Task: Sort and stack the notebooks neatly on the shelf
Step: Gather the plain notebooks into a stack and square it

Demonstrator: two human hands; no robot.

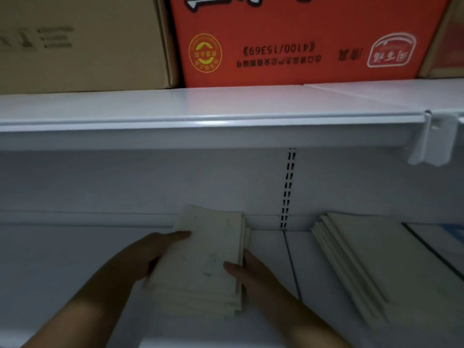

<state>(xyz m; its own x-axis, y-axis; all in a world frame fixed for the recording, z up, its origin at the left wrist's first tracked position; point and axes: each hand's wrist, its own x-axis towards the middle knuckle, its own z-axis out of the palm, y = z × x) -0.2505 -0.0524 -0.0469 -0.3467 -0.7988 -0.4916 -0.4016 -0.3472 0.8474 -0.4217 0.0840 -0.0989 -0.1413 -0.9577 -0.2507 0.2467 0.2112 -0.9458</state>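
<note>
My left hand [148, 254] and right hand [253, 272] grip a cream notebook stack [203, 262] from both sides on the white shelf [62, 259]. Another notebook pile [356, 254] lies well apart to the right.

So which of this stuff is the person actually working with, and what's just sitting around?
In the job:
- stack of notebooks, held between left hand and right hand
- second pile of notebooks
- shelf

Just there:
- red box
- brown box
</note>
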